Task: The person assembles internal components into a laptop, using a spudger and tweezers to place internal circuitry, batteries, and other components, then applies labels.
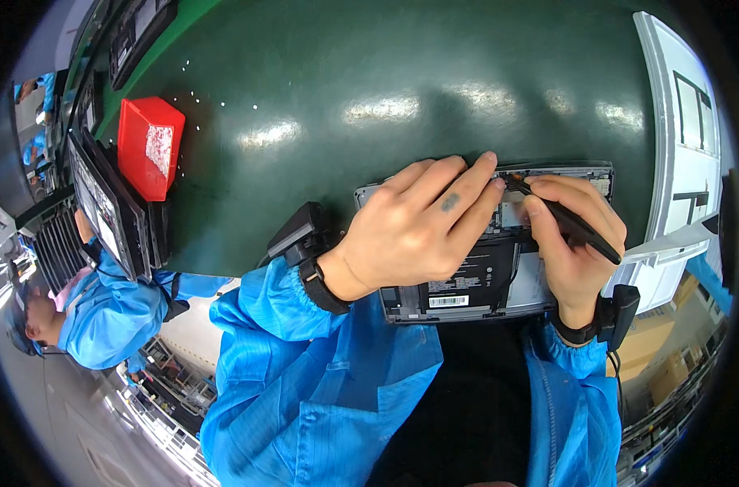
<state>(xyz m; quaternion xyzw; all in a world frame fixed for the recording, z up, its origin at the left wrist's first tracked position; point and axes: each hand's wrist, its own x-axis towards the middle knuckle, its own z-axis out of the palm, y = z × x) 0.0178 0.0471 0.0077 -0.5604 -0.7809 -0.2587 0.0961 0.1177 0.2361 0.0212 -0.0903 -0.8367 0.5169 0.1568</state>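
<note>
An opened laptop body [528, 284] lies flat at the near edge of the green table [304, 73], right of the middle, its inside facing up. Its long axis runs left to right, the right end a little farther away than the left. The black battery [473, 272] shows along its near part, a pale label toward the near edge.

The right hand [579, 272] grips a slim black tool [582, 230] between thumb and fingers. The tool slants, its narrow tip pointing far and left at the laptop's far part, its thick end near and right. This forearm comes in from the near right, the wrist strapped in black.

The left hand [414, 227] reaches in from the near left, back upward, across the laptop's left half. Its fingers stretch far and right, fingertips just beside the tool's tip; its thumb is hidden, so whether it pinches anything cannot be told.

A red bin [128, 158] stands at far left, a white tray [658, 122] at far right.
</note>
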